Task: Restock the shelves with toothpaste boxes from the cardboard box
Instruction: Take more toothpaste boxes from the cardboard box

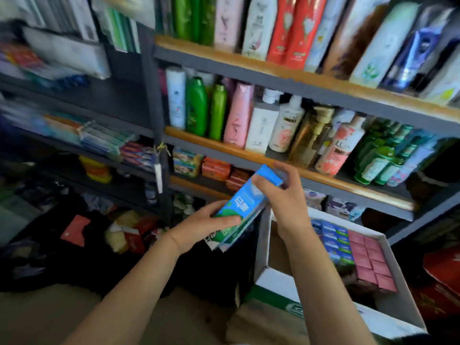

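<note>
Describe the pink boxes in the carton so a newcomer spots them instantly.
Start at the open cardboard box at lower right, below the bottle shelves. The pink boxes stand packed on end along its right wall. Unlike the blue-and-green boxes beside them, their tops are plain pink squares.

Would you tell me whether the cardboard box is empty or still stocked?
Still stocked: the cardboard box stands open, with rows of blue toothpaste boxes and pink boxes inside.
</note>
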`<state>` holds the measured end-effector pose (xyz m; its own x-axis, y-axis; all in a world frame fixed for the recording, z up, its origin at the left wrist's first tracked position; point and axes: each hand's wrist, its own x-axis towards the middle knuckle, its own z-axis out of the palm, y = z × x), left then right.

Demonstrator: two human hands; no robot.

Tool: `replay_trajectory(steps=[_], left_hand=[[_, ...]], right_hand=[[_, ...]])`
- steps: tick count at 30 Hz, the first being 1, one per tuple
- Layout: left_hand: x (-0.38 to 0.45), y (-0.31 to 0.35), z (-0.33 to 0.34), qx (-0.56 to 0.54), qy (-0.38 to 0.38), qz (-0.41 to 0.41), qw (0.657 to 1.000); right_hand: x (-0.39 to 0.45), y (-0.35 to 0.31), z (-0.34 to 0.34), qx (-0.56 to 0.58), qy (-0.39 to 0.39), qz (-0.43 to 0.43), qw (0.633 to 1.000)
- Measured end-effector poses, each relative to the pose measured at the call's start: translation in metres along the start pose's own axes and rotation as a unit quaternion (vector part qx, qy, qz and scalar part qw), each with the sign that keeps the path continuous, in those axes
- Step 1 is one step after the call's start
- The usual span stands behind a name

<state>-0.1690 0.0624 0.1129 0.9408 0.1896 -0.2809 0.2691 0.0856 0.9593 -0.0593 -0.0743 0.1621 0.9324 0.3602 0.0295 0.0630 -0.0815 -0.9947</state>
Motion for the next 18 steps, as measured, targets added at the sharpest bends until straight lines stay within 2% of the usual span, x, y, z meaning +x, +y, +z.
replay_trajectory(steps=[4,7,10,14,18], left_hand=[[-0.072,-0.006,-0.076,-0.051,-0.005,-0.031,0.998],[-0.115,-0.006,-0.114,-0.012,0.012,-0.016,1.000],[-0.135,-0.011,-0.144,0.136,0.097,0.026,0.986],[-0.146,-0.025,-0.179,0.128,0.182,0.039,0.974],[-0.143,-0.034,-0.225,0.204,0.265,0.030,0.942]], right_hand=[[-0.032,-0.007,0.099,0.078,-0.015,0.076,0.994],[-0.055,-0.010,0.163,0.069,-0.026,0.099,0.992],[-0.070,-0.009,0.216,0.022,-0.031,0.103,0.994],[-0.073,-0.010,0.277,-0.019,-0.053,0.110,0.992],[-0.064,-0.004,0.336,-0.011,-0.090,0.102,0.991]])
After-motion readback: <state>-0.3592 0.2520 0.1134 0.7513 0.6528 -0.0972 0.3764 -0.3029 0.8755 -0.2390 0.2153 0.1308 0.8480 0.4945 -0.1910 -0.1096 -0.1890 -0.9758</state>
